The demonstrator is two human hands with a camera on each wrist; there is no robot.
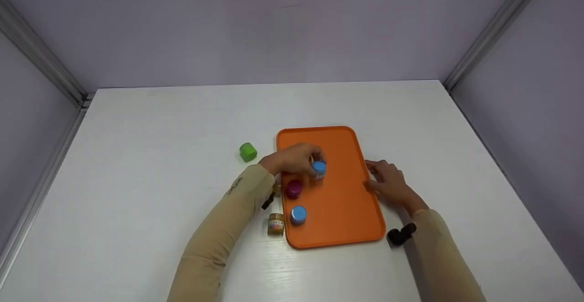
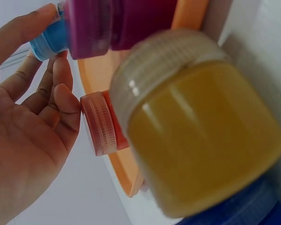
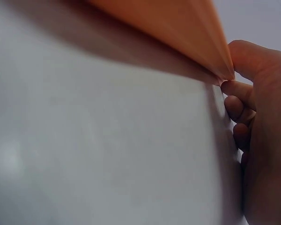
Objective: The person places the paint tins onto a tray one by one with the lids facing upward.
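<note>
We see a blue-lidded jar (image 1: 319, 169) pinched by the left hand (image 1: 292, 159); the right hand (image 1: 388, 181) grips the orange tray's (image 1: 340, 210) edge.

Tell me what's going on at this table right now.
A person's left hand holds a small blue-capped jar over the flat orange plastic tray. Their right hand steadies the tray's right edge. A magenta-capped jar and another blue-capped jar stand on the tray; a green jar sits on the white table.
</note>
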